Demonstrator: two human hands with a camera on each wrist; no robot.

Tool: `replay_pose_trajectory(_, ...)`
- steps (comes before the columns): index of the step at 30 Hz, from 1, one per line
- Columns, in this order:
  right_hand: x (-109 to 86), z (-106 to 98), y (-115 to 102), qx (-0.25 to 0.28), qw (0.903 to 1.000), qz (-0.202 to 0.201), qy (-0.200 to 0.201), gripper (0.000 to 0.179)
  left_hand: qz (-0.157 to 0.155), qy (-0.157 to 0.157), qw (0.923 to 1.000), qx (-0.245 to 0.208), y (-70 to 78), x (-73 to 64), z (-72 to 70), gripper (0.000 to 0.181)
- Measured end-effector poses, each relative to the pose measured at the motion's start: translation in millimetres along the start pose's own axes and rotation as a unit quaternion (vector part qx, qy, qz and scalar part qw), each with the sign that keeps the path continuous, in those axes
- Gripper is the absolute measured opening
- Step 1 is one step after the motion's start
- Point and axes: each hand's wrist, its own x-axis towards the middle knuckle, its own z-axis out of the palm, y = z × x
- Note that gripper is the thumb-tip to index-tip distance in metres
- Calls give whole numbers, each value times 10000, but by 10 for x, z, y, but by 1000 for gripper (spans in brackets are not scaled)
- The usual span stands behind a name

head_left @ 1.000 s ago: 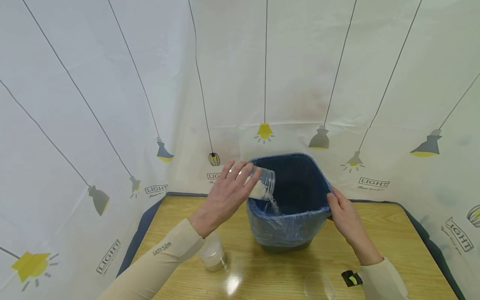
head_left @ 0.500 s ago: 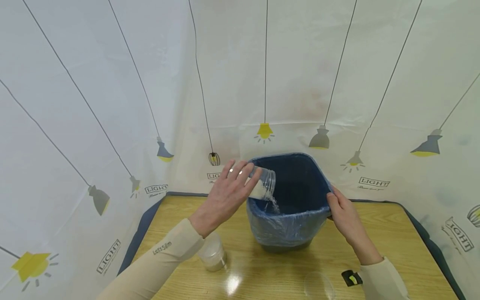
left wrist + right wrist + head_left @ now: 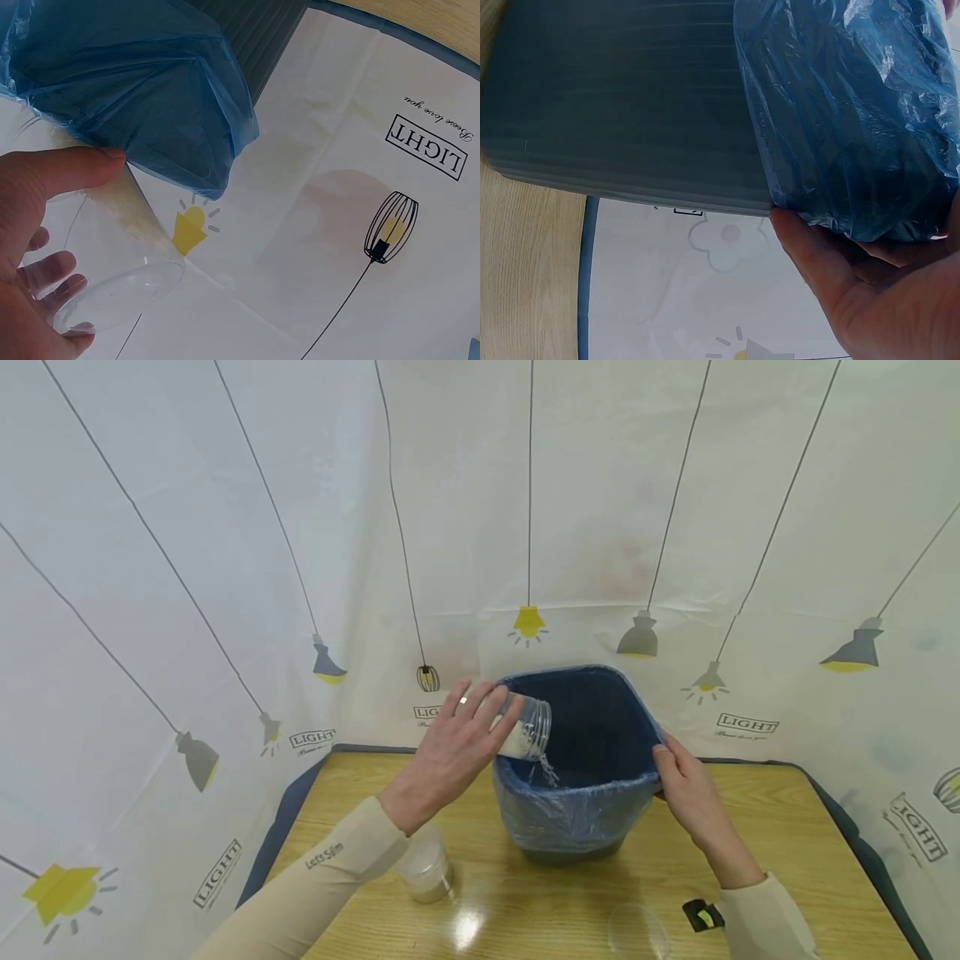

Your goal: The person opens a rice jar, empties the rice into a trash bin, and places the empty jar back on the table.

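My left hand (image 3: 457, 747) grips a clear plastic jar (image 3: 534, 727), tipped on its side with its mouth over the near left rim of a trash bin (image 3: 570, 852). White grains (image 3: 550, 770) fall from the mouth into the bin. Through the jar wall (image 3: 124, 217) in the left wrist view, pale contents lie along one side. A blue trash bag (image 3: 577, 817) lines the bin and folds down over its outside. My right hand (image 3: 693, 789) holds the bin's right rim through the bag, thumb on top, fingers underneath. The right wrist view shows its fingers (image 3: 810, 251) against the bag.
Another clear jar (image 3: 426, 868) stands on the wooden table (image 3: 525, 918) under the left forearm. A clear round lid (image 3: 637, 933) lies near the front, with a small black and yellow item (image 3: 703, 916) beside the right sleeve. Lamp-printed sheeting (image 3: 465, 527) surrounds the table.
Grains keep falling from the tipped jar, and the pile visible inside it has shrunk slightly. Both hands and the bin hold their places.
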Motion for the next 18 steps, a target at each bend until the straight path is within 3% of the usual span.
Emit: replay_pose_trajectory(18,4,9,5,-21,10000,21,25,55,88,-13,9999,90,-1,15,7,61)
